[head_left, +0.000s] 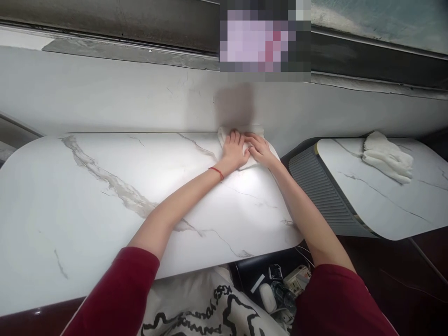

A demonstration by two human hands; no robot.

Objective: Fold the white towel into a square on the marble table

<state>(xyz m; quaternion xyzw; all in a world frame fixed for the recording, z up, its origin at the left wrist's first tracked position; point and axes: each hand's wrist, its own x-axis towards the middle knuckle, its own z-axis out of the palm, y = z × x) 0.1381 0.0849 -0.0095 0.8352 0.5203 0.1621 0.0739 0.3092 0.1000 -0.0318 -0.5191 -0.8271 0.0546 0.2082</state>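
Both my hands rest on a white cloth point(248, 163) at the back right part of a white marble-patterned table point(115, 233), close to the wall. My left hand point(235, 150) lies with its fingers spread over the cloth, a red string bracelet on the wrist. Beside it, nearly touching, my right hand point(259, 150) presses on the cloth with its fingers bent and a little apart. Part of the cloth shows behind the fingertips and below the palms.
A second marble-patterned top point(381, 210) on a grey ribbed cabinet point(315, 191) stands at the right, with a folded white cloth point(387, 157) on it. An open drawer point(245, 275) with small items sits below the table's front edge. The wall point(122, 98) borders the back.
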